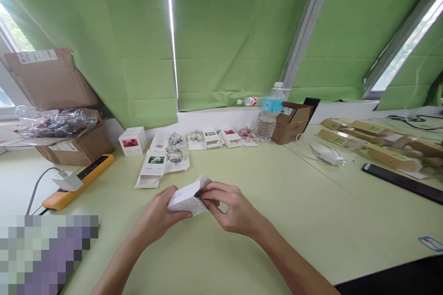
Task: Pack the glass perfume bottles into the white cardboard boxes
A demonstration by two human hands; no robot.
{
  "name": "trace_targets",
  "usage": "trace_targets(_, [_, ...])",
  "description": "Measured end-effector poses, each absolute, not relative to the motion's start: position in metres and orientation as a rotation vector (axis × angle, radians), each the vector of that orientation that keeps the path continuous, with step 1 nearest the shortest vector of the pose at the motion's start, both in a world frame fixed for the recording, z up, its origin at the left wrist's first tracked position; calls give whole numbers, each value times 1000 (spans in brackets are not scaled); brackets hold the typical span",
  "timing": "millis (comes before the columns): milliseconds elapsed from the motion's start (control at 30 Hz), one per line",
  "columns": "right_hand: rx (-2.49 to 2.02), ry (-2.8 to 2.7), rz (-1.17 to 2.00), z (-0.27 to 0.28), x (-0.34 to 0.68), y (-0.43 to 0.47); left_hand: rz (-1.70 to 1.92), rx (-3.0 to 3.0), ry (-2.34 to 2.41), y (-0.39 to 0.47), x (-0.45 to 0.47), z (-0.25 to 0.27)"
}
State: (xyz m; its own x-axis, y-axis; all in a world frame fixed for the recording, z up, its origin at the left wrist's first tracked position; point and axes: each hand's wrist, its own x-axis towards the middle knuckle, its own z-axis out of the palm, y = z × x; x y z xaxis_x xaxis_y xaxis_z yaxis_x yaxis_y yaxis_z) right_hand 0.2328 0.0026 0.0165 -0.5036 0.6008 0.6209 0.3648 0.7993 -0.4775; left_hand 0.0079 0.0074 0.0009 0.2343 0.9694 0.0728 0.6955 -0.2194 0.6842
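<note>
Over the near middle of the table, a small white carton (187, 199) with fine print lies tilted in my left hand (157, 214). The fingers and thumb of that hand are closed round its left end. At the carton's right end a flap stands up, and my right hand (231, 207) has its fingertips pinched together there. Whether they grip the flap or something inside is hidden. Beyond my hands lie a flattened-looking white carton (152, 169) with a flower picture and a round glass ornament (175, 156) on white packaging.
Stacked white cartons (132, 141), a large water bottle (268, 117) and a brown box (289, 124) stand along the wall. An orange power strip (81, 179) and an open cardboard box (79, 145) are left. Kraft cartons (391, 154) and a black bar (403, 182) lie right.
</note>
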Motion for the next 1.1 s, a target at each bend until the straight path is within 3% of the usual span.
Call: trace_targets(1100, [-731, -2073, 389, 15, 227, -3, 705, 1946, 1527, 7, 7, 4])
